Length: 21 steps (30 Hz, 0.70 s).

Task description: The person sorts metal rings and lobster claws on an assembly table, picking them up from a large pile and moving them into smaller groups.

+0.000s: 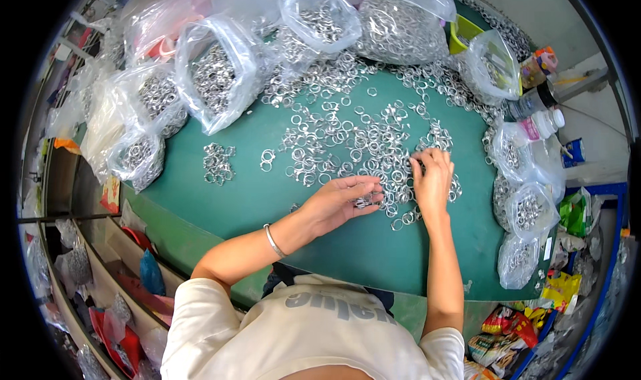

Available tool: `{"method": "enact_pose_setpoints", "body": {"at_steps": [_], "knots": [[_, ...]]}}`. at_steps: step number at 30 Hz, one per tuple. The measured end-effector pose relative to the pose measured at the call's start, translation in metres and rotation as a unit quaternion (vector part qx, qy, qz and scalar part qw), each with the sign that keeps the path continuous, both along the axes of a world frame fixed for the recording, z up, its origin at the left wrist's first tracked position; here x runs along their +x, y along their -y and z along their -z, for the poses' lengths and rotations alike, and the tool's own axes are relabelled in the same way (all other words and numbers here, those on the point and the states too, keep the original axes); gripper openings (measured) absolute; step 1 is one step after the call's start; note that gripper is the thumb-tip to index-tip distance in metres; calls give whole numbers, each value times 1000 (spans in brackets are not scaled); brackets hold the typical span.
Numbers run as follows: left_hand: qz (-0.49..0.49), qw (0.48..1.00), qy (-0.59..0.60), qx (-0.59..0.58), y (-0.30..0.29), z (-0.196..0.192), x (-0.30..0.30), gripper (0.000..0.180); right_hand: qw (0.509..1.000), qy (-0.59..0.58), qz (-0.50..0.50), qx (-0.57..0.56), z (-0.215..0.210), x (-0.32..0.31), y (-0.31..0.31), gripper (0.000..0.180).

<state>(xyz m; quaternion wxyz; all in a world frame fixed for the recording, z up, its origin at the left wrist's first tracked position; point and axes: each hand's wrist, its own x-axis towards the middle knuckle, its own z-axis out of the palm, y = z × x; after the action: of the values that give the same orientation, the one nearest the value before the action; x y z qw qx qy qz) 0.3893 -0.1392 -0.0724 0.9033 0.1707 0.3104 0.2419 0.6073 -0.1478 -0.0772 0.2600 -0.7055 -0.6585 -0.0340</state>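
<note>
Small silver metal rings [374, 136] lie in a loose pile on the green tabletop [260, 200]. My left hand [337, 203] is cupped, palm turned sideways, at the near edge of the pile, with several rings in its curled fingers. At the right side of the pile, my right hand [434, 179] points away from me with fingers bent down among the rings. Its fingertips are close together, and what they hold, if anything, cannot be made out. To the left, a small separate group of rings [218, 163] sits beside a pair of rings [267, 159].
Clear plastic bags of rings, such as an open bag [217, 79] and a large bag [400, 29], line the far side. Smaller bags [527, 213] and a white-capped bottle [541, 124] stand at the right. Wooden compartments [100, 246] are at the left, a blue-framed shelf [611, 246] at the right.
</note>
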Motion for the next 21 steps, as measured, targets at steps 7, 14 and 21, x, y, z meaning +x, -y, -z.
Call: {"method": "enact_pose_setpoints", "body": {"at_steps": [7, 14, 21], "knots": [[-13, 998, 32, -58, 0, -4, -10, 34, 998, 56, -10, -1, 7, -9, 2, 11], [0, 1000, 3, -6, 12, 9, -23, 36, 1000, -23, 1, 17, -22, -19, 21, 6], [-80, 996, 42, 1, 18, 11, -41, 36, 943, -263, -197, -44, -31, -104, 39, 9]]}}
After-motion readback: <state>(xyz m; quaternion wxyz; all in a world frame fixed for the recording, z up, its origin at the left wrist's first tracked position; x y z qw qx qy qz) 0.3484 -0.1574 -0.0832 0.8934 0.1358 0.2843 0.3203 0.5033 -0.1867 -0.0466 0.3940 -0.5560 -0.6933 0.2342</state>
